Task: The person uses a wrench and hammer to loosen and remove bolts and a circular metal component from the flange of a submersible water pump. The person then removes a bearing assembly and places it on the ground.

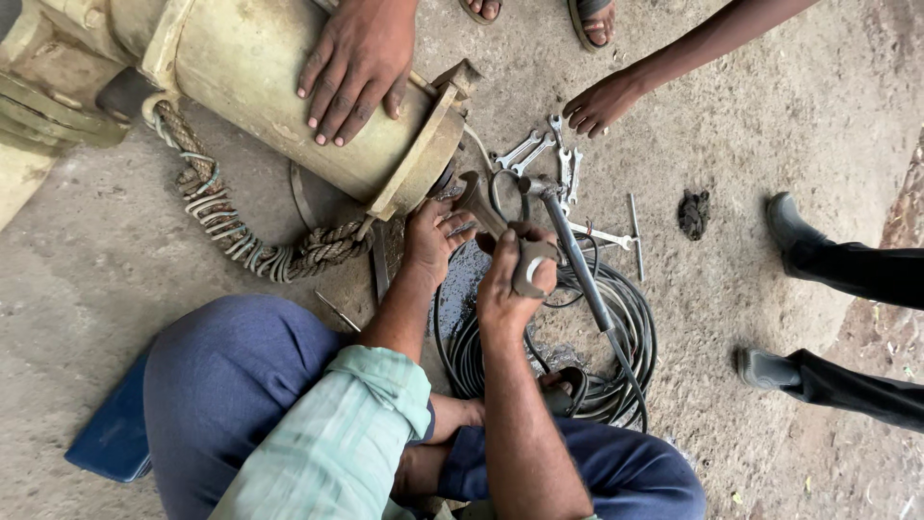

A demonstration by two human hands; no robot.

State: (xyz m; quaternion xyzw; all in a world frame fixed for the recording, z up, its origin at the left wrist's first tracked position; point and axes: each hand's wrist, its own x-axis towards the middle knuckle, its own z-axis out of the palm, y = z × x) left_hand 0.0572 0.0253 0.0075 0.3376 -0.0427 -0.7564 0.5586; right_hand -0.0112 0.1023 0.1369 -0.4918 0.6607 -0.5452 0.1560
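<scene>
A: Hands? Wrench?
B: right hand (510,289) fingers wrapped round big wrench (481,207), its head at the pump flange (423,154); left hand (433,241) fingers curled by the flange
A: Progress?
B: flange looks still joined, spanners (544,154) lie on floor, unfinished I'd judge

A: Entry check: any packages, labels, signs or screens in the head view?

B: None recorded. No box, bag or wrapper, no sticker or tag, no signboard, no display shows anywhere on the concrete ground or around it.
</scene>
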